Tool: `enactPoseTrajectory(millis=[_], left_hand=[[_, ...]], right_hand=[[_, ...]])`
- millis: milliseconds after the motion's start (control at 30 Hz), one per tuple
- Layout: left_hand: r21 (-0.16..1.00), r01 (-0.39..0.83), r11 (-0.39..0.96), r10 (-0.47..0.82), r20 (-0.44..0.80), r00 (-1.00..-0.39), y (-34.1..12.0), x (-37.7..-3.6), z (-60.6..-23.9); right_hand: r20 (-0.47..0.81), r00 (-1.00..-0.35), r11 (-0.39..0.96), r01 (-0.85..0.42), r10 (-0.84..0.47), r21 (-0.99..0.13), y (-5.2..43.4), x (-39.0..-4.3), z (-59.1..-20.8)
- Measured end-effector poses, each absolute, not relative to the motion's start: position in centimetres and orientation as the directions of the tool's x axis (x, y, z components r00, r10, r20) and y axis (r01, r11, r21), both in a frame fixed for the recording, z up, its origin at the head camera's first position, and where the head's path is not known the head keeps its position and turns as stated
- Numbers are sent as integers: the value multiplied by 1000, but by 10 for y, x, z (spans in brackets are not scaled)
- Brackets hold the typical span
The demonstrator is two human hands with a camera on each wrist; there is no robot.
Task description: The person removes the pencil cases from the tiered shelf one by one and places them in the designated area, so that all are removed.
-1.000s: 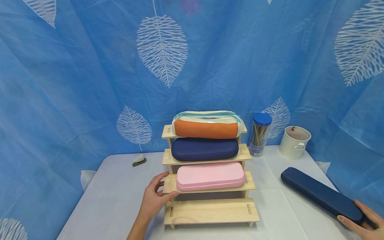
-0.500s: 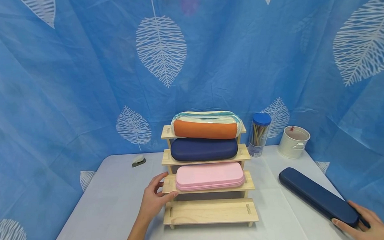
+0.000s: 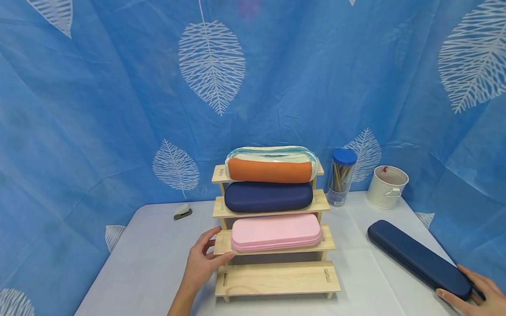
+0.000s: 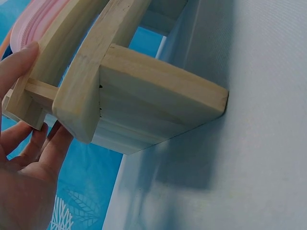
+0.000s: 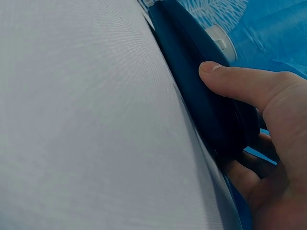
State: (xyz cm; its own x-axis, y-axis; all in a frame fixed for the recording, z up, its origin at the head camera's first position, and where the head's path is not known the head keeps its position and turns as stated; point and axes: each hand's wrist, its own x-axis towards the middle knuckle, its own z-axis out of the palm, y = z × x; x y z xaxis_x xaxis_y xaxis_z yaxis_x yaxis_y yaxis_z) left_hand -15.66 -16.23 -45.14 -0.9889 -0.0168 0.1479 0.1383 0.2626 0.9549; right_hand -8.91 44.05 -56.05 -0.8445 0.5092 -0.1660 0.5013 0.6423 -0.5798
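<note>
The head view takes in the whole pale grey surface (image 3: pixel 149 266) and the four-step pale wooden rack (image 3: pixel 274 279) standing at its middle. The left hand (image 3: pixel 201 263) holds the left end of the rack's second step, thumb on the front edge and fingers curled behind it. The left wrist view alone shows the rack's rounded side rail and the end grain of its bottom board (image 4: pixel 158 96) from below, with the fingers (image 4: pixel 36 143) wrapped round a cross-piece.

The long dark blue hard case (image 3: pixel 417 259) lies slantwise on the surface near its right edge, well apart from the rack. The right hand (image 3: pixel 482 303) grips its near end. Only the right wrist view shows how: the thumb (image 5: pixel 235 81) presses on the smooth, matte top and the other fingers curl beneath.

On the rack, a flat pink case (image 3: pixel 275 232) with rounded corners fills the second step, a dark blue oval case (image 3: pixel 268 197) the third, and an orange cylindrical pouch (image 3: pixel 269 170) lies before a clear pouch with teal trim (image 3: pixel 274 154) on top; the lowest step is bare wood.

Behind stand a clear jar with a blue lid (image 3: pixel 342 177), holding coloured sticks, and a white pail (image 3: pixel 387 187). A small grey stapler (image 3: pixel 183 212) lies to the left.
</note>
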Motion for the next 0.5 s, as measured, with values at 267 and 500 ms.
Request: enactPoseTrajectory(millis=[267,500], left_hand=[[956,142,258,-17,151,-988,-163,-157,-452],[961,139,241,-16,147,-989,-162,-156,-450]], right_hand=[[-153,-856,660,484,494,-575,444,-89,-564],[-190,-854,635,493,484,-595,453,-90,-567]])
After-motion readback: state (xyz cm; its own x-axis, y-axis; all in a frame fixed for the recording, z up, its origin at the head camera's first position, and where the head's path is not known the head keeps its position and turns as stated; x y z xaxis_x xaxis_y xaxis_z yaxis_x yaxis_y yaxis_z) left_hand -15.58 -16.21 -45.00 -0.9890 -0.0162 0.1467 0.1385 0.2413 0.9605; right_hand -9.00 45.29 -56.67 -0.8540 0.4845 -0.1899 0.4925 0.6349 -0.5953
